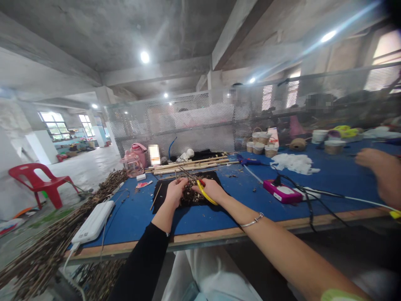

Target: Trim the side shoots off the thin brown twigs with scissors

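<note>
My right hand (213, 191) is closed around a pair of scissors with yellow-and-red handles (204, 193); their blades point up and left, toward my other hand. My left hand (174, 192) has its fingers pinched together, and a thin stick (176, 174) appears to rise from them. Both hands are over a dark cloth (161, 195) on the blue table. Small brown and pale plant clippings (188, 197) lie on the cloth between the hands, partly hidden by the fingers. A loose thin stick (156, 196) rests at the cloth's left side.
Long pale sticks (194, 165) lie behind the cloth. Bundled dry twigs (56, 242) line the left edge beside a white power bank (93, 222). At right are a purple power strip (282, 192), cables, white material (294, 163), small pots (258, 147) and another person's hand (371, 161).
</note>
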Demonstrator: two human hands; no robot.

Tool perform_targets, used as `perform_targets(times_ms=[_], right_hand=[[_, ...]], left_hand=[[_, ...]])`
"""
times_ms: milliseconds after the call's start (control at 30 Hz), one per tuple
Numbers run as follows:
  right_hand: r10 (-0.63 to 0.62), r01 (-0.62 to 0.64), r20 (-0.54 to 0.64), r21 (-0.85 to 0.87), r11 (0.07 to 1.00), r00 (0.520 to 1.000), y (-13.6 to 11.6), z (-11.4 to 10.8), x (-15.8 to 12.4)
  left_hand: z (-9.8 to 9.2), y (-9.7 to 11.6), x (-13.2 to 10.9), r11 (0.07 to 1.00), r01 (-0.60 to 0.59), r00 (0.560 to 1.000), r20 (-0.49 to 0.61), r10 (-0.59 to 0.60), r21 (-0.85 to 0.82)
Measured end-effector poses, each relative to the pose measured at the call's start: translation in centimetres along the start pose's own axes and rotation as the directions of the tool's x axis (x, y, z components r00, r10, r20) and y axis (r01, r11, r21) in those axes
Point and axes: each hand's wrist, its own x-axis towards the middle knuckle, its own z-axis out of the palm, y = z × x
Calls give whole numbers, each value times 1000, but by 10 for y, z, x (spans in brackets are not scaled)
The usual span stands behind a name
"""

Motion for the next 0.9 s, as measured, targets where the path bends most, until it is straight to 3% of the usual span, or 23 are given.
perform_targets(times_ms=[433,733,900], right_hand=[[31,-31,-12,-71,997,999,-2,-2,-2],[-78,77,-24,-21,997,997,-1,1,-3],[-18,20,33,-41,999,999,-3,-1,-4]], left_hand=[[-1,1,0,999,-33,999,-38,32,-16],[2,2,-2,1000,-24,1000,-9,24,17],[2,0,-1,999,-42,999,-4,43,21]])
